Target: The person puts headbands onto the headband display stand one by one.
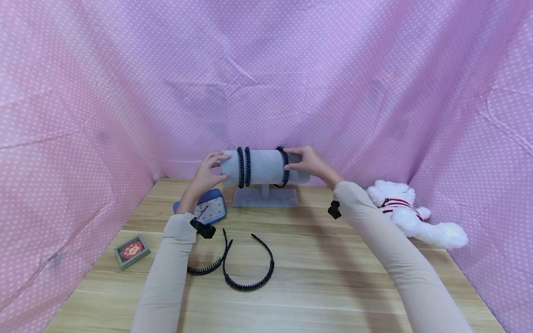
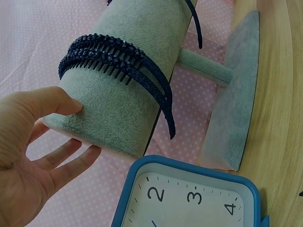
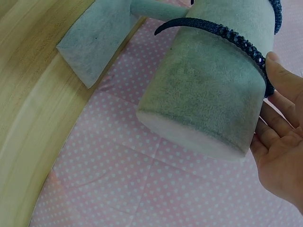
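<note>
A grey plush T-shaped display stand [image 1: 266,166] carries three dark beaded headbands round its horizontal roll. Two of them, a left headband [image 1: 240,169] and its close neighbour [image 1: 248,166], sit side by side near the roll's left end. The third headband [image 1: 285,171] is on the right part. My left hand [image 1: 206,175] holds the roll's left end, thumb on the plush and other fingers spread at the end and behind. With thumb and fingers my right hand [image 1: 311,162] pinches the third headband against the roll; in the right wrist view its thumb [image 3: 279,71] touches the beads.
Two more headbands lie on the wooden table in front: one in the middle [image 1: 245,287], one partly behind my left forearm [image 1: 204,270]. A blue clock [image 1: 212,210] stands left of the stand's base. A small green frame [image 1: 132,250] lies left, a white plush toy [image 1: 395,208] right.
</note>
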A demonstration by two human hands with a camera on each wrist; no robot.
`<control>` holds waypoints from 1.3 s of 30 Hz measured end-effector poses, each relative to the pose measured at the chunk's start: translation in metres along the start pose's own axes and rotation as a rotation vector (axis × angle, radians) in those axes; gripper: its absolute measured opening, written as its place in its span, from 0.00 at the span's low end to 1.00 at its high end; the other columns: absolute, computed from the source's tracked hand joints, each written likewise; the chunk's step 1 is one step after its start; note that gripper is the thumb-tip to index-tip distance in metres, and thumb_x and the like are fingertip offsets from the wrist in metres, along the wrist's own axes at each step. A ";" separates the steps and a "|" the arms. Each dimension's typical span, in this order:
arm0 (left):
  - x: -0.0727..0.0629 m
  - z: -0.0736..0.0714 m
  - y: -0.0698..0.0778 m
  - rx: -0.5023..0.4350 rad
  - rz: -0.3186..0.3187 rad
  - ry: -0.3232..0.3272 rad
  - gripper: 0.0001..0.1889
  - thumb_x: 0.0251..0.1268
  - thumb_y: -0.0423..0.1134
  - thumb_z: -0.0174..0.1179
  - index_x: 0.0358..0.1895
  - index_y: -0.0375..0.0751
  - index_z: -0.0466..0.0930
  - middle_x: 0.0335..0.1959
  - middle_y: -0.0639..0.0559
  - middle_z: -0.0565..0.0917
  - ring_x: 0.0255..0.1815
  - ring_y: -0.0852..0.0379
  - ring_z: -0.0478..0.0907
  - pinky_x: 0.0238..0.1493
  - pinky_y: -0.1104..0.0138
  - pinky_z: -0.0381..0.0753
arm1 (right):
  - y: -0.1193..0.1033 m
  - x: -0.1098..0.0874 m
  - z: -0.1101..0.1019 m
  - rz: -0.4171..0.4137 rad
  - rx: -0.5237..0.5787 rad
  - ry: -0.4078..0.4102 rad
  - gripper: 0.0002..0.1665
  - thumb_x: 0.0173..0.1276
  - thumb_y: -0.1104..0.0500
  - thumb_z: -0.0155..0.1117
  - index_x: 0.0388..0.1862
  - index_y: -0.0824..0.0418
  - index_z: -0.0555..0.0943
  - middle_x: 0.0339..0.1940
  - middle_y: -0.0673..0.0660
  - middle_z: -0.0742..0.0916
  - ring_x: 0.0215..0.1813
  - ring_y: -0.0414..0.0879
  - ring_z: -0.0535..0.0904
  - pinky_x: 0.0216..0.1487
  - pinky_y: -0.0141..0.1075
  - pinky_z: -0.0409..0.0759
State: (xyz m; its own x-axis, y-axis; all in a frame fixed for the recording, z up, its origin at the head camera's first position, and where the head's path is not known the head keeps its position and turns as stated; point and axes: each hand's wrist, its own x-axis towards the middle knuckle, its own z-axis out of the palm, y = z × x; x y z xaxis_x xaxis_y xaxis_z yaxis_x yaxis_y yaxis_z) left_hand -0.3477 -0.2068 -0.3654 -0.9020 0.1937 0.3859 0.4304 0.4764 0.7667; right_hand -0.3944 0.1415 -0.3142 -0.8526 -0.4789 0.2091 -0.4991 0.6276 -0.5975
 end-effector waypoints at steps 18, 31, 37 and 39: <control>0.001 0.000 -0.007 -0.009 0.011 0.000 0.30 0.66 0.24 0.64 0.71 0.36 0.72 0.78 0.38 0.60 0.70 0.32 0.69 0.66 0.41 0.79 | -0.009 0.009 0.008 -0.016 -0.015 -0.015 0.36 0.64 0.55 0.76 0.70 0.59 0.77 0.69 0.63 0.80 0.73 0.59 0.74 0.78 0.52 0.70; 0.003 0.001 -0.006 0.003 0.043 0.013 0.30 0.64 0.22 0.64 0.71 0.31 0.71 0.78 0.34 0.60 0.69 0.30 0.69 0.68 0.41 0.77 | -0.016 0.018 0.014 0.014 0.001 -0.029 0.36 0.66 0.50 0.75 0.71 0.54 0.76 0.71 0.59 0.79 0.76 0.55 0.71 0.81 0.52 0.64; 0.003 0.000 -0.006 -0.003 0.035 0.007 0.30 0.64 0.22 0.64 0.71 0.33 0.72 0.77 0.36 0.61 0.69 0.32 0.70 0.67 0.42 0.78 | -0.018 0.024 0.016 0.031 -0.017 -0.029 0.35 0.67 0.48 0.74 0.72 0.51 0.76 0.71 0.58 0.79 0.76 0.55 0.71 0.81 0.52 0.65; 0.004 0.000 -0.007 -0.002 0.040 0.008 0.30 0.64 0.22 0.65 0.70 0.33 0.72 0.77 0.36 0.61 0.69 0.32 0.70 0.67 0.43 0.79 | -0.017 0.026 0.017 0.028 -0.011 -0.034 0.35 0.67 0.49 0.73 0.72 0.51 0.76 0.72 0.58 0.79 0.76 0.55 0.71 0.81 0.52 0.65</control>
State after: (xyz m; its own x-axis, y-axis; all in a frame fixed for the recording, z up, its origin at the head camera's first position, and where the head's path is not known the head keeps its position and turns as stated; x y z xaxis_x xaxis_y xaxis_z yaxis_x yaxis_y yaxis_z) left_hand -0.3538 -0.2091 -0.3692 -0.8839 0.2053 0.4202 0.4659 0.4664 0.7520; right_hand -0.4050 0.1079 -0.3116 -0.8608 -0.4813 0.1654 -0.4766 0.6481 -0.5940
